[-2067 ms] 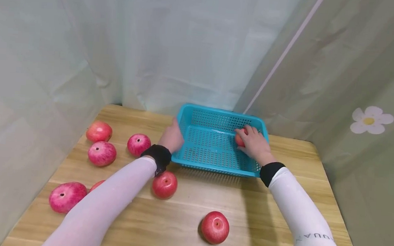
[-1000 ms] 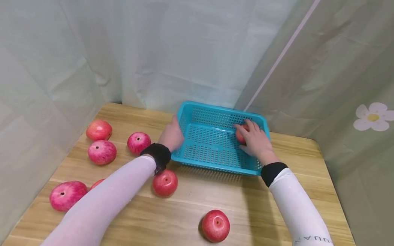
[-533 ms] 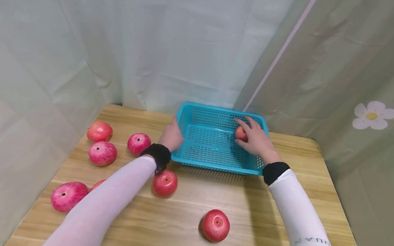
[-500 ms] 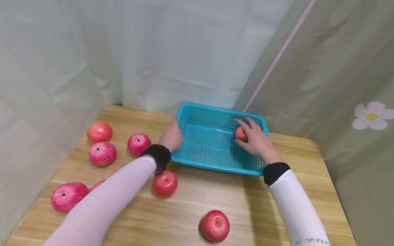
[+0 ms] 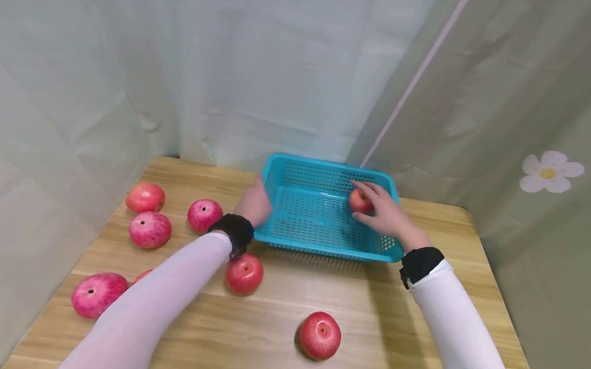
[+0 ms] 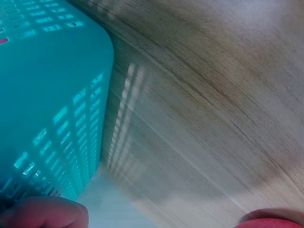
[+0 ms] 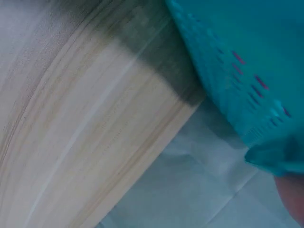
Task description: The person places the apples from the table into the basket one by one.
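Observation:
A blue plastic basket (image 5: 322,249) with perforated sides stands at the back of the table. My left hand (image 5: 254,206) grips its left rim; in the left wrist view a finger (image 6: 45,213) shows against the basket's outer wall. Inside, near the right end, lies a red apple (image 5: 358,202). My right hand (image 5: 384,212) is over the basket's right side, thumb and fingers spread loosely beside the apple, not closed round it. In the right wrist view only a bit of that hand (image 7: 290,197) appears by the rim.
On the wooden table (image 5: 266,329), one apple (image 5: 320,336) lies in front and another apple (image 5: 244,274) below my left wrist. Several more apples lie at the left, including a striped pink apple (image 5: 99,295) partly beside my left sleeve. A curtain (image 5: 291,94) hangs behind.
My right hand has loosened from the apple in the basket and shifted slightly right and toward me. That apple stays inside, and my left hand keeps its grip on the rim.

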Tool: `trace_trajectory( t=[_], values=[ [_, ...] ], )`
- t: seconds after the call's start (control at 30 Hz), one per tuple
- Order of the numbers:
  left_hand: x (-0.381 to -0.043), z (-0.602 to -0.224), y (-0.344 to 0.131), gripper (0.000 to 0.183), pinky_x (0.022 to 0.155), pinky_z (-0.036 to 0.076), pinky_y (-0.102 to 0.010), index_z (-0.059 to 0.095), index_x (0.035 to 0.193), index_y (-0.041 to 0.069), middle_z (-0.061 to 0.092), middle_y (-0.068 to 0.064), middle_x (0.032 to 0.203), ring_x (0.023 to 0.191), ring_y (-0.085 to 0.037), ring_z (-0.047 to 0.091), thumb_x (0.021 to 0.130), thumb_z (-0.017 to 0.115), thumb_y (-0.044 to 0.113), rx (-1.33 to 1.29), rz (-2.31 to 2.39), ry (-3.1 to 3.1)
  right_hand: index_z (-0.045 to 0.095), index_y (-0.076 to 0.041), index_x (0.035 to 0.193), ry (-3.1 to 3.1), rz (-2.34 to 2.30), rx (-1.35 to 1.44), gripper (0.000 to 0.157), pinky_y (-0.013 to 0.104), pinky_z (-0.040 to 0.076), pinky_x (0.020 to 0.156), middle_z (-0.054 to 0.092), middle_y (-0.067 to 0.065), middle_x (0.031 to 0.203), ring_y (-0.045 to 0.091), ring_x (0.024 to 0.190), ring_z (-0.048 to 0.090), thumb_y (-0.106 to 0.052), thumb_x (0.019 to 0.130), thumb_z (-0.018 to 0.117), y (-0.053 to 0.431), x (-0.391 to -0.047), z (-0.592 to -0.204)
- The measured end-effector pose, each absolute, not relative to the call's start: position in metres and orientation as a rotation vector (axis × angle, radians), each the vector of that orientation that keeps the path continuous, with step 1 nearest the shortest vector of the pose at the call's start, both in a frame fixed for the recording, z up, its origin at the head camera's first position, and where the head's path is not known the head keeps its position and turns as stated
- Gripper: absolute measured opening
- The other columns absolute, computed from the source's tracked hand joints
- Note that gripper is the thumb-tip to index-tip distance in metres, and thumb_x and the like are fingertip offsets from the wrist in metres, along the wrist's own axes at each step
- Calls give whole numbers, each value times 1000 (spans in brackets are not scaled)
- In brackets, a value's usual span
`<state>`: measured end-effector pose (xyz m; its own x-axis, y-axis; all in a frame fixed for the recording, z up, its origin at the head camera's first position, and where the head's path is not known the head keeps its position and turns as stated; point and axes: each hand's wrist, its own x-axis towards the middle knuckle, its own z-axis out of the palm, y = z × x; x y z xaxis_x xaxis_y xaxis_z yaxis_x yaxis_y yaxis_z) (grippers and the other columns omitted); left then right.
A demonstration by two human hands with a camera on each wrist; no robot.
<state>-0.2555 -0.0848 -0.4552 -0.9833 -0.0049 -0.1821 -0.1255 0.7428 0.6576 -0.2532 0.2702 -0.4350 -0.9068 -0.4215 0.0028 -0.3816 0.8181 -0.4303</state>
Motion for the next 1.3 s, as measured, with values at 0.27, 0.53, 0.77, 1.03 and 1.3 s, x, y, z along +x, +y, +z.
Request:
trace_trajectory(
  t=[0.27, 0.53, 0.77, 1.03, 1.3],
  values=[
    [-257, -455, -86, 90, 83, 58, -50, -2, 169, 0, 66, -28, 112, 92, -37, 70, 100, 56, 0, -73, 1039, 2800, 34, -19, 168, 2841, -643, -632, 81, 70, 37, 115, 29, 24, 170, 49, 154, 30, -29, 100, 77, 273, -230, -421],
    [-258, -458, -87, 89, 80, 57, -48, -1, 169, 0, 67, -26, 107, 88, -36, 70, 100, 56, 0, -79, 1043, 2804, 40, -15, 166, 2845, -666, -679, 76, 66, 37, 117, 32, 22, 169, 45, 153, 34, -33, 102, 75, 267, -204, -414],
    [-257, -456, -86, 86, 88, 57, -52, 0, 170, 3, 66, -28, 119, 100, -38, 70, 103, 55, 3, -104, 1056, 2785, 52, -15, 159, 2857, -735, -769, 65, 63, 38, 118, 43, 17, 164, 41, 150, 41, -26, 100, 77, 260, -173, -419],
    [-257, -453, -85, 87, 87, 57, -52, -2, 170, 4, 65, -28, 118, 102, -39, 69, 104, 54, 5, -109, 1044, 2777, 55, -18, 157, 2966, -848, -816, 62, 67, 36, 117, 39, 15, 167, 42, 158, 25, -26, 100, 78, 254, -135, -422],
    [-257, -452, -85, 90, 84, 57, -49, -5, 170, 4, 66, -25, 111, 96, -36, 68, 103, 55, 3, -108, 1047, 2773, 62, -19, 150, 3069, -950, -800, 56, 73, 30, 117, 41, 14, 165, 45, 157, 26, -22, 97, 81, 242, -101, -435]
  ],
)
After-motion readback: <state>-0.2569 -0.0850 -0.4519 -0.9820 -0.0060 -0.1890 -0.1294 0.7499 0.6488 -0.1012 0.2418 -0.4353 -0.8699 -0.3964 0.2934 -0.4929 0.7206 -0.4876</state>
